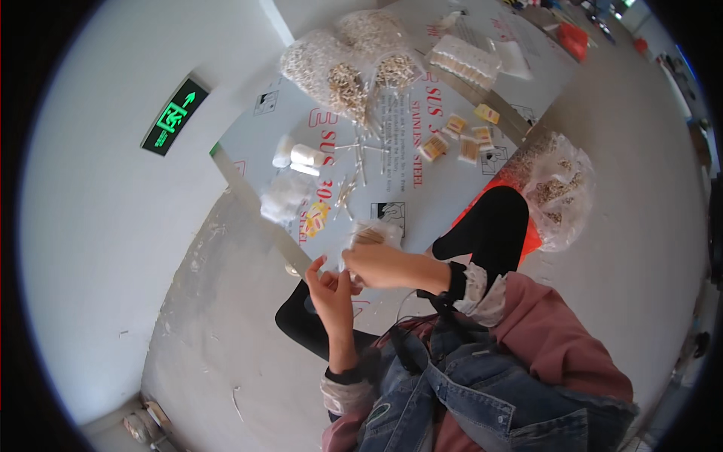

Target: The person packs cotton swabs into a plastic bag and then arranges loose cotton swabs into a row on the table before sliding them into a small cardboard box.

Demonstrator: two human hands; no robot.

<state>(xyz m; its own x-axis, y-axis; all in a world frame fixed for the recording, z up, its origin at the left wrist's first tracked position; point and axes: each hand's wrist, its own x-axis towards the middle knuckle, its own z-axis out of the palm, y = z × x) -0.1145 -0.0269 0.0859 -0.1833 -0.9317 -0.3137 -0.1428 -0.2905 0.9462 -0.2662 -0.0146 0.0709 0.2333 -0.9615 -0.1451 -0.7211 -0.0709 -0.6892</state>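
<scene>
On the table [260, 135], the bag [370, 234] lies at the right hand [380, 266], whose curled fingertips I can't make out; the left hand [332, 297] has fingers partly spread. The bag seems light, soft, slippery, best pinched by a loose edge

Clear bag [385, 233] partly hidden behind the right hand [367, 263]

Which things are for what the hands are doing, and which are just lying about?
Seem to belong:
clear packet by the right hand
loose sticks
big bags of sticks
yellow packets

Probably just lying about:
red bundle at top right
pale strip on the floor
</scene>
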